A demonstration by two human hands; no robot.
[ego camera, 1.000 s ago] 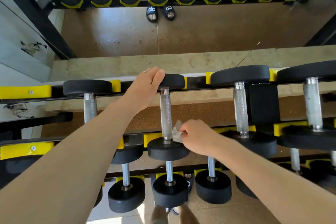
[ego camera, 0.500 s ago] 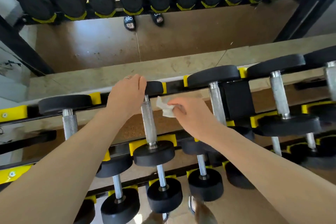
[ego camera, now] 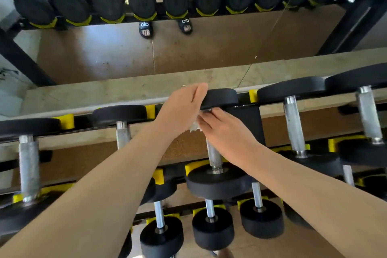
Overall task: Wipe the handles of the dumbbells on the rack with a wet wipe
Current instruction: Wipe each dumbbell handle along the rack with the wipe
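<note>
Rack (ego camera: 243,109), top tier: dumbbells lie in yellow cradles, handles pointing toward the camera. Left hand (ego camera: 182,104) rests over the far head (ego camera: 219,97) of the centre dumbbell, palm against its edge, not clenched. Right hand (ego camera: 224,130) clasps the wet wipe (ego camera: 194,126) around the upper handle (ego camera: 213,155). Wipe mostly hidden under the fingers; the lower tiers are partly covered by both forearms.

A gym: tiered dumbbell rack (ego camera: 243,109), rows of dumbbells (ego camera: 217,182), wall mirror (ego camera: 209,48)
</note>
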